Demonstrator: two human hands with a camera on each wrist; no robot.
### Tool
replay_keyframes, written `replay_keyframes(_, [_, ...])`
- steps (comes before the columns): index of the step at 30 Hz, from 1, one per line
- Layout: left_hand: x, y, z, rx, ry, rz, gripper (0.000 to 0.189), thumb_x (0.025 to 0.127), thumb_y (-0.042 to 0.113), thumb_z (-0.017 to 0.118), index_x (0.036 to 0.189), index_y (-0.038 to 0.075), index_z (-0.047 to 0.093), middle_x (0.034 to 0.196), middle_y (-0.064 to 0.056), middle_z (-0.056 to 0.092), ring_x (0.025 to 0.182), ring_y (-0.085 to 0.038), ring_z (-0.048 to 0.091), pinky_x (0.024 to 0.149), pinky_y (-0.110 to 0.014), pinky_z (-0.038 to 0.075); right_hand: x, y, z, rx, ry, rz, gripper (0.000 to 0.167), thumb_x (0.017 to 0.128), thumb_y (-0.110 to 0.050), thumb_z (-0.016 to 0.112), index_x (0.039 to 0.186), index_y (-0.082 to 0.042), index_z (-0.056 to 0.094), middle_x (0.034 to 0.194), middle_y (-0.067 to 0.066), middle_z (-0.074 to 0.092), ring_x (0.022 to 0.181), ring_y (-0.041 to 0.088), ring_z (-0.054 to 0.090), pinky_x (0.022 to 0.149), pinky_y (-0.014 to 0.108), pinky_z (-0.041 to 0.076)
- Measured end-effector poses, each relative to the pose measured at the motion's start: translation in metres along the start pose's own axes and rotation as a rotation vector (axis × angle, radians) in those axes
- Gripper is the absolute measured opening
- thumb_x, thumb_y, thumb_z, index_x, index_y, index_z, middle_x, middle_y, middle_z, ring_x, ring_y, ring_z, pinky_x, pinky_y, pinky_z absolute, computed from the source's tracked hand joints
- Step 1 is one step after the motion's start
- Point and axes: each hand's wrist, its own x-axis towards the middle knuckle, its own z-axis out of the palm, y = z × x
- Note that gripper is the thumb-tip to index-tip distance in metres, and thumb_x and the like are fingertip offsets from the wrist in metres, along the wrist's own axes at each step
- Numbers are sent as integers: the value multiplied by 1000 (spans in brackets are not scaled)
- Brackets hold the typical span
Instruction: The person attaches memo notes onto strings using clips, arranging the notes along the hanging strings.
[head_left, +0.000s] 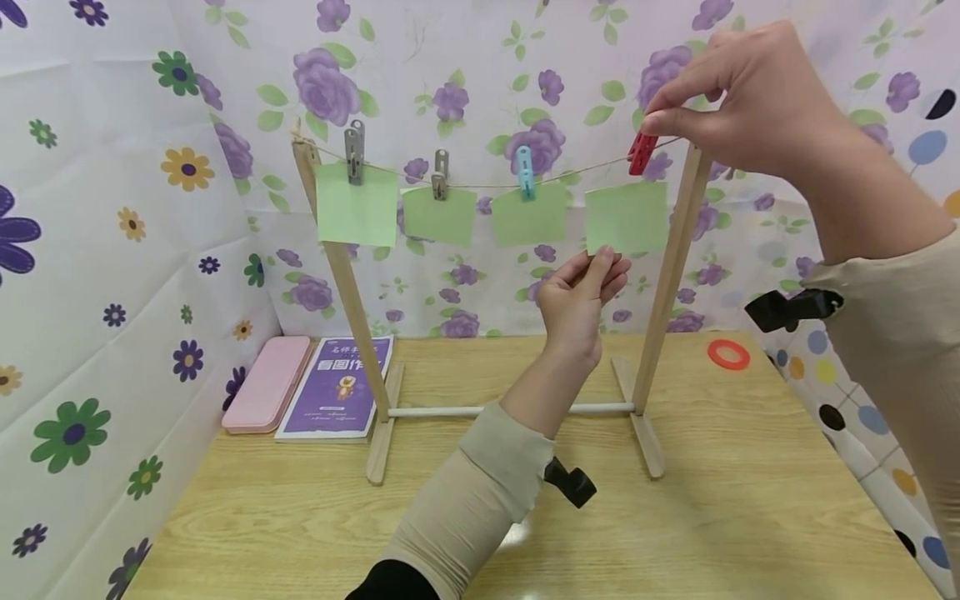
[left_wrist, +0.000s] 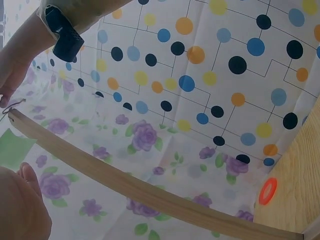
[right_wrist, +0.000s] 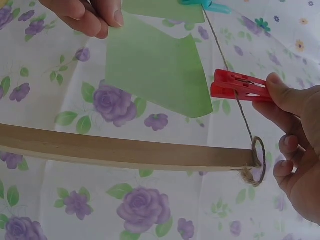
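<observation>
My left hand (head_left: 576, 304) pinches a green paper square (head_left: 626, 217) by its lower left corner, between thumb and fingers. The square's upper edge is near the twine (head_left: 592, 170). Above it, my right hand (head_left: 757, 104) holds a red clothespin (head_left: 642, 153) between thumb and fingers. In the right wrist view, the twine passes through the red clothespin (right_wrist: 240, 86), whose front end is right by the edge of the green paper (right_wrist: 155, 65). Farther left, several green squares (head_left: 357, 218) hang from the twine under two grey clothespins (head_left: 440, 175) and a light blue clothespin (head_left: 525, 173).
The twine is tied between two wooden posts (head_left: 671, 275) on flat feet, joined low down by a white rod (head_left: 435, 412). A purple book (head_left: 330, 392) and a pink case (head_left: 268, 383) lie at the back left of the table. An orange-red ring (head_left: 728, 354) lies at the back right.
</observation>
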Motion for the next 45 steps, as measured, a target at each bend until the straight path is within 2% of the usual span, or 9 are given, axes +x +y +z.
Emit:
replay_keyframes(4, [-1, 0, 1, 1, -1, 9, 13, 94, 9, 74, 100, -2, 72, 92, -17, 75, 79, -17, 75, 79, -30, 63, -1, -1, -1, -3, 13, -20, 14, 90, -13, 79, 99, -3, 81, 90, 17, 74, 74, 1, 36, 60, 13, 33])
replay_keyframes(11, [-5, 1, 3, 5, -12, 44, 12, 94, 7, 74, 99, -3, 72, 96, -24, 74, 77, -16, 75, 78, -31, 64, 0, -3, -3, -8, 13, -71, 10, 89, -10, 80, 96, -3, 81, 86, 15, 73, 76, -5, 36, 62, 13, 33])
replay_keyframes(15, [-5, 3, 5, 0, -14, 65, 12, 94, 6, 74, 100, -4, 72, 90, -18, 75, 77, -16, 75, 78, -31, 64, 4, -5, -4, -10, 2, -75, 9, 88, -10, 81, 93, -4, 82, 88, 15, 75, 77, -7, 37, 62, 12, 33])
replay_keyframes(20, [-5, 6, 8, 4, 4, 62, 13, 94, 7, 74, 100, -3, 72, 88, -14, 75, 78, -17, 75, 78, -32, 64, 6, -5, -6, -11, -41, -42, 10, 90, -12, 79, 96, -3, 81, 92, 15, 75, 80, 1, 42, 61, 15, 35])
replay_keyframes(25, [-4, 8, 9, -11, 24, 52, 12, 93, 8, 75, 98, -2, 72, 89, -14, 76, 77, -16, 75, 77, -31, 64, 5, -4, -7, -25, -65, -26, 13, 93, -14, 76, 99, -3, 81, 93, 15, 74, 83, 12, 44, 61, 13, 38])
replay_keyframes(37, [-4, 10, 11, -33, -7, 64, 12, 93, 9, 75, 98, -2, 73, 89, -13, 76, 78, -15, 75, 79, -31, 64, 6, -4, -6, -32, -76, -19, 12, 91, -13, 78, 98, -3, 81, 96, 15, 74, 81, 9, 43, 59, 5, 34])
replay_keyframes(41, [-4, 11, 11, -39, -15, 68, 11, 93, 9, 75, 97, -1, 73, 90, -13, 76, 79, -15, 75, 79, -31, 63, 6, -4, -7, -37, -81, -16, 13, 92, -13, 78, 98, -3, 81, 96, 16, 74, 82, 12, 43, 59, 6, 34])
replay_keyframes(45, [-4, 12, 10, -46, -15, 74, 11, 93, 8, 74, 97, -2, 73, 90, -15, 76, 78, -15, 75, 78, -30, 64, 4, -5, -7, -50, -72, -27, 13, 92, -15, 78, 98, -4, 81, 93, 14, 75, 82, 13, 44, 61, 12, 37])
